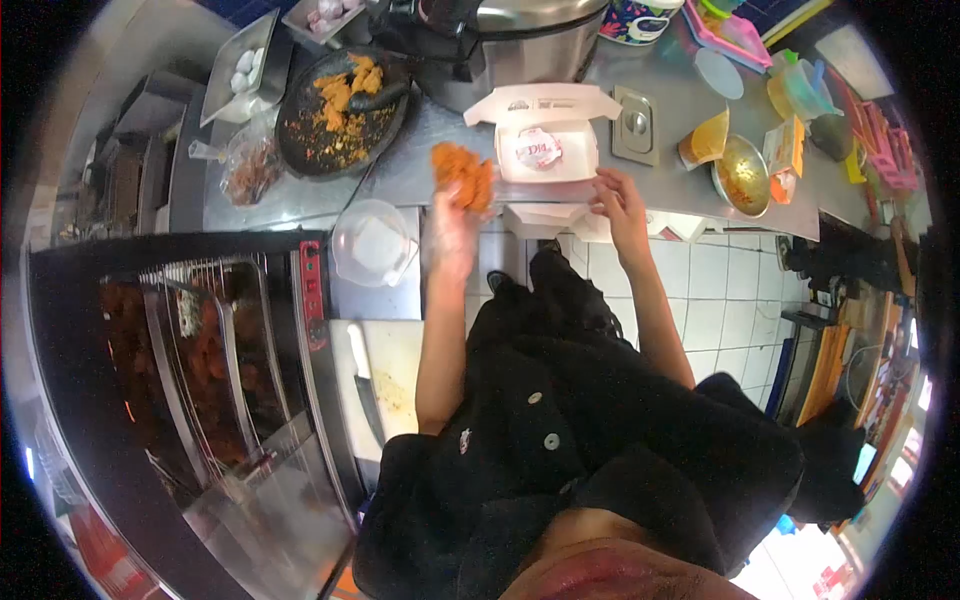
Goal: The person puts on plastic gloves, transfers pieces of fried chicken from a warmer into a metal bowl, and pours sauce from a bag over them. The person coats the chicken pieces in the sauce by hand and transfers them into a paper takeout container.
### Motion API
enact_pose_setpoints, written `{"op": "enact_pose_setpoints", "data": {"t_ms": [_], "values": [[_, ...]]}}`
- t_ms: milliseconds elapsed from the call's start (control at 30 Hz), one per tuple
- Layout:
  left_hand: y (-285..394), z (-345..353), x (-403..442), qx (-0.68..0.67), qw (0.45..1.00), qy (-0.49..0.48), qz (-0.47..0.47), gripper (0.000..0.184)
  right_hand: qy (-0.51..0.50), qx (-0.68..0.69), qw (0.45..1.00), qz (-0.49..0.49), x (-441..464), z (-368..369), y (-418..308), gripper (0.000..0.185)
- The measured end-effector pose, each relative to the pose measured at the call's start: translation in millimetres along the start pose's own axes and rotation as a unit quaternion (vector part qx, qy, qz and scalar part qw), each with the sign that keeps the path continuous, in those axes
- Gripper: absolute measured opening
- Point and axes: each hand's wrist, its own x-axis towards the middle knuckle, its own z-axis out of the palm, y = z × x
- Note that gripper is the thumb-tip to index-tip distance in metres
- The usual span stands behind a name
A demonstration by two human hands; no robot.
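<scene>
A piece of fried chicken with an orange, craggy crust is held up in my left hand, just left of the box. The white cardboard box stands with its lid raised at the counter's front edge. Inside it lies a round wrapped packet with red print that appears to read "RICE". My right hand is at the box's front right corner, fingers apart and holding nothing; whether the fingertips touch the cardboard I cannot tell.
Left along the counter are a dark pan of fried pieces and a tray of eggs. A large cooker stands behind the box. A metal lid and a steel bowl are right. A knife lies beside the glass-fronted warmer.
</scene>
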Motion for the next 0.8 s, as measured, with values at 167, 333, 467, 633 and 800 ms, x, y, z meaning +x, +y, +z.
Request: {"op": "enact_pose_setpoints", "data": {"t_ms": [167,333,467,633,800], "values": [[-35,33,92,0.127,0.985,0.087,-0.079,0.046,0.063,0.005,0.998,0.021,-11,-43,6,0.034],[-43,49,118,0.257,0.955,0.097,-0.114,0.049,0.098,0.01,0.995,0.026,1,-74,9,0.033],[-45,72,124,0.32,0.927,0.149,-0.13,0.051,0.06,-0.006,0.997,0.039,28,-98,10,0.032],[-45,75,117,0.33,0.929,0.115,-0.125,0.064,0.022,-0.007,0.999,0.026,67,-117,3,0.032],[-58,67,104,0.41,0.894,0.172,-0.055,0.053,0.007,0.003,1.0,0.0,90,-139,5,0.031]]}}
